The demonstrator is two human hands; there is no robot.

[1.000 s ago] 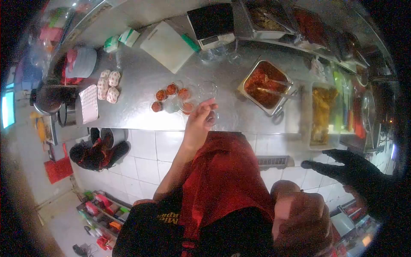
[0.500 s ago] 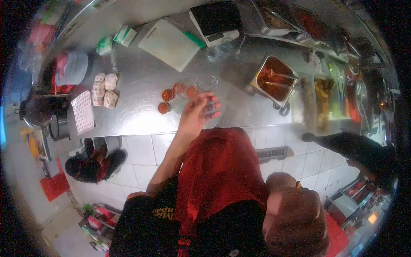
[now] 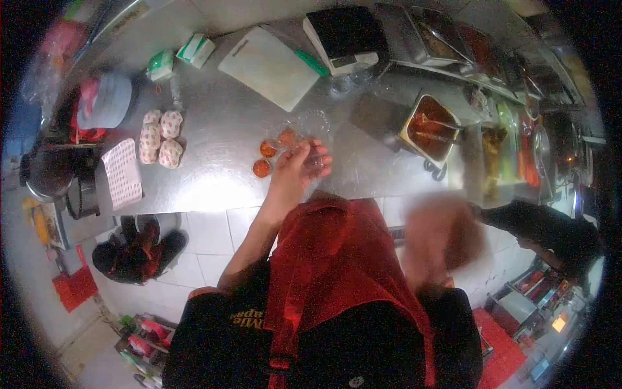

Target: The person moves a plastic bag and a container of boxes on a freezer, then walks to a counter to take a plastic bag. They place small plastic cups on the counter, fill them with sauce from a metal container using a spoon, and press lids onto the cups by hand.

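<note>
Beside the apron (image 3: 350,259), right hand (image 3: 444,240) blurred, can't tell its fingers. Over the counter (image 3: 214,123), left hand (image 3: 293,172) has fingers curled around a clear cup (image 3: 313,166), sauce cups (image 3: 262,169) near it; cutting board (image 3: 271,68) farther back.

The right of the hands (image 3: 446,236) is blurred (outline smeared).

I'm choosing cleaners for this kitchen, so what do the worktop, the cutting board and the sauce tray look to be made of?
Worktop: likely stainless steel, brushed or worn, from its grey sheen and broad glare.
Cutting board: probably plastic, matte and off-white, with no wood grain showing.
Sauce tray: seemingly metal, smooth, given its thin bright rim, though plastic isn't ruled out.
</note>
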